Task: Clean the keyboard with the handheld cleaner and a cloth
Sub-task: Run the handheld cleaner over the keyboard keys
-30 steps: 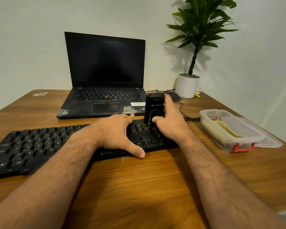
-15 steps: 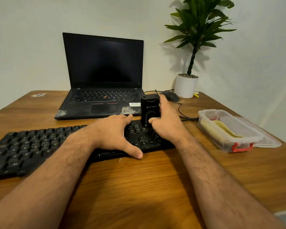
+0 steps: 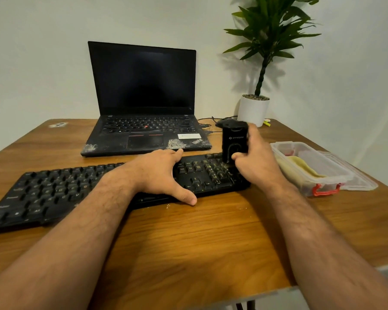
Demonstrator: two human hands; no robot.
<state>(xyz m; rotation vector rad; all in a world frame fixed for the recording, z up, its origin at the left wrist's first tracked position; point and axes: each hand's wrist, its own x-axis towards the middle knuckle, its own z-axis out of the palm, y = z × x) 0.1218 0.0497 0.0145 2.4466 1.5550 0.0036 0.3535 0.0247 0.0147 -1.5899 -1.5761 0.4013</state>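
A black keyboard (image 3: 54, 193) lies slanted across the wooden table (image 3: 188, 242). My right hand (image 3: 255, 162) grips a black handheld cleaner (image 3: 234, 139) upright, its lower end on the keys at the keyboard's right end. My left hand (image 3: 161, 173) rests on the keyboard's middle-right part, fingers over the far edge and thumb at the near edge. A yellow cloth (image 3: 300, 166) lies inside a clear plastic box (image 3: 309, 182) to the right.
An open black laptop (image 3: 143, 104) with dusty palm rests stands behind the keyboard. A potted plant (image 3: 253, 108), a mouse (image 3: 224, 122) and cables sit at the back right. The box's lid (image 3: 358, 175) lies beside it near the table's right edge. Small crumbs dot the table.
My right hand has shifted the cleaner slightly along the keyboard's right end. My left hand has stayed in place on the keyboard.
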